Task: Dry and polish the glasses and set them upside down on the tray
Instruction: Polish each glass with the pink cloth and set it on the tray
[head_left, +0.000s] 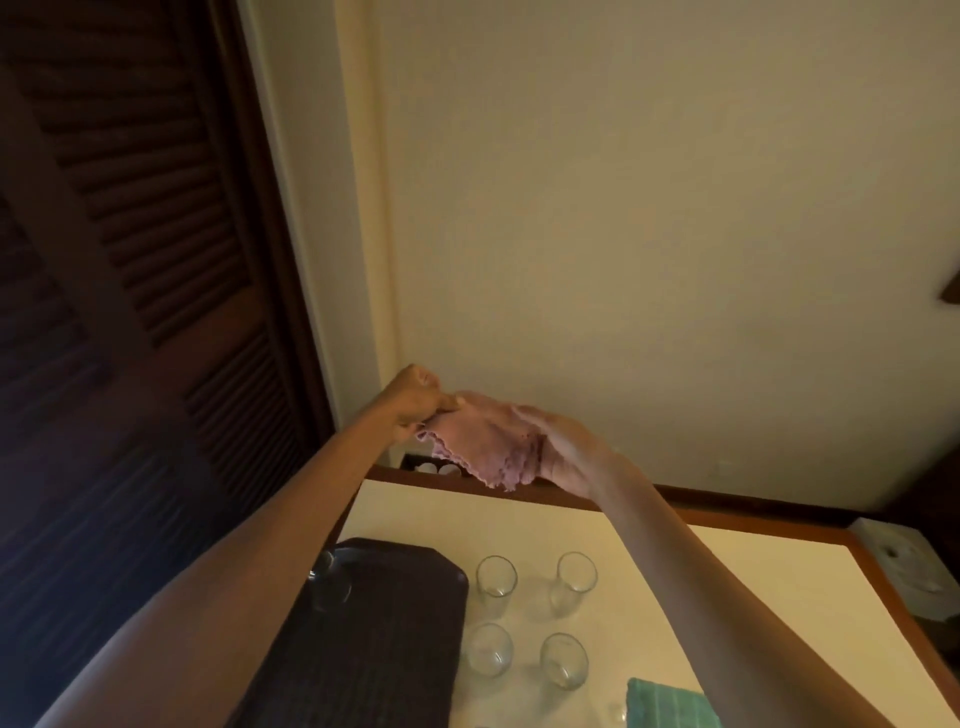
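Both my hands are raised above the far edge of the table, holding a pink cloth (480, 447) between them. My left hand (415, 402) pinches one corner of it in a closed fist. My right hand (561, 452) grips the other side, with the cloth draped over its fingers. Several clear glasses stand upright on the cream tabletop, among them a far pair (496, 582) (574, 579) and a near pair (488, 649) (563, 660). On the dark tray (374, 649) at the left stands one glass (327, 579), partly behind my left forearm.
A folded green cloth (665, 704) lies at the near right of the table (701, 561), which has a wooden rim. A dark louvred door (130, 260) fills the left side. A plain wall rises behind the table.
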